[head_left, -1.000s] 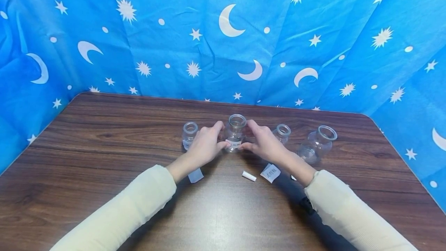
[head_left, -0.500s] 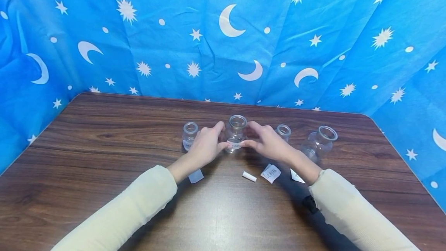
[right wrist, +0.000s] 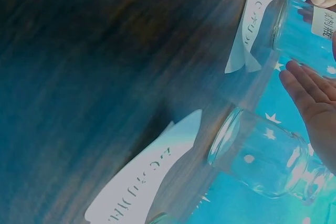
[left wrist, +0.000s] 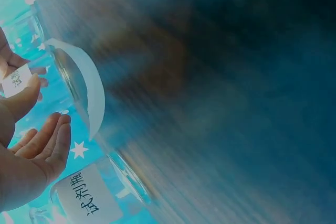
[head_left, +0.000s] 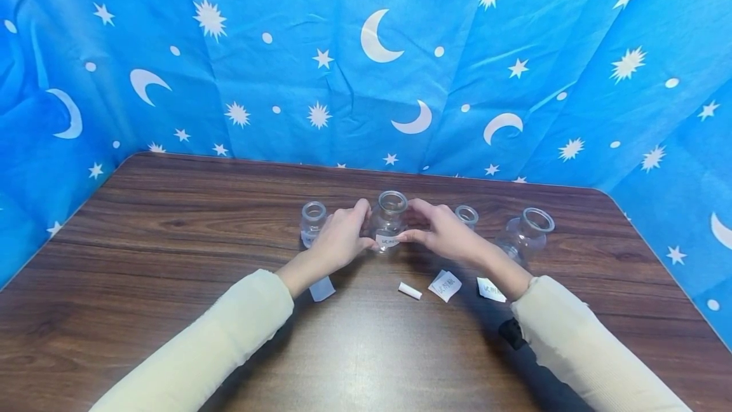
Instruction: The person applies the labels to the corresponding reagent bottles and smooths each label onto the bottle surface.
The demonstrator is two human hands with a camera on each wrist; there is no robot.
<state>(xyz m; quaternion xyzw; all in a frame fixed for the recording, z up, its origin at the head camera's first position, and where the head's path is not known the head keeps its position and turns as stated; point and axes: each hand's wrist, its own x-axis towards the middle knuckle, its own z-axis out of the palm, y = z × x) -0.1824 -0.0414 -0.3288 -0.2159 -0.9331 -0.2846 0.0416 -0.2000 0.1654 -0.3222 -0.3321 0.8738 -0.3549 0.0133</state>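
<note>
A clear wide-mouthed glass reagent bottle (head_left: 392, 212) stands upright mid-table with a white paper label (head_left: 386, 241) on its front. My left hand (head_left: 338, 234) holds it from the left, thumb at the label's left end and fingers round the side. From the right, my right hand (head_left: 445, 231) holds the same bottle, its thumb on the label's right part; its fingertips pass behind the glass. Beside my left hand is a smaller labelled bottle (left wrist: 89, 195). Another bottle (right wrist: 262, 150), without a label, stands just past my right hand.
A larger glass bottle (head_left: 532, 234) stands at the right, partly behind my forearm. In front lie a small white stick (head_left: 409, 290), paper slips with writing (head_left: 445, 285), another slip (head_left: 490, 289), and a strip (head_left: 323, 289) at the left. A black object (head_left: 511, 334) sits near my right sleeve.
My right forearm has shifted slightly right, uncovering more of the right paper slip. My thumbs have moved over the label, and its writing shows again between them. Both hands stay at the bottle.
</note>
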